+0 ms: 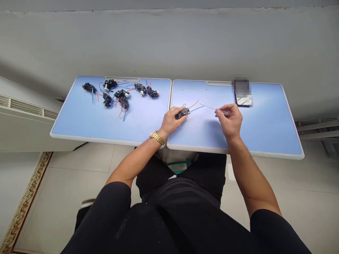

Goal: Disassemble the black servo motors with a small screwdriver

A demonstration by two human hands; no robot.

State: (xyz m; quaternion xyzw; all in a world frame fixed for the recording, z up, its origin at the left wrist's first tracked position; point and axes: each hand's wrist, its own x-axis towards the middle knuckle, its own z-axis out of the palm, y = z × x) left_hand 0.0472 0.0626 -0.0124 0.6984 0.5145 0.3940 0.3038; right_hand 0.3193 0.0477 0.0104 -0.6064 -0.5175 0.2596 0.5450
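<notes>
My left hand (172,121) grips a small black device (183,112) with a round face, just above the right-hand table. A pinkish strip and a blue strip (197,109) stick out from the device to the right, and a thin dark wire loops over its top. Between the fingers of my right hand (230,120) is a thin screwdriver-like tool (209,106), its metal shaft pointing left. The tool's tip is close to the ends of the strips; I cannot tell whether they touch. Most of its handle is hidden by my fingers.
Several similar black devices (122,94) with blue and pinkish strips lie on the left table (76,120). At the back of the right table (278,134) is a dark-edged, partly pixelated object (243,101). A wall (169,46) stands behind both tables, which meet at a narrow seam.
</notes>
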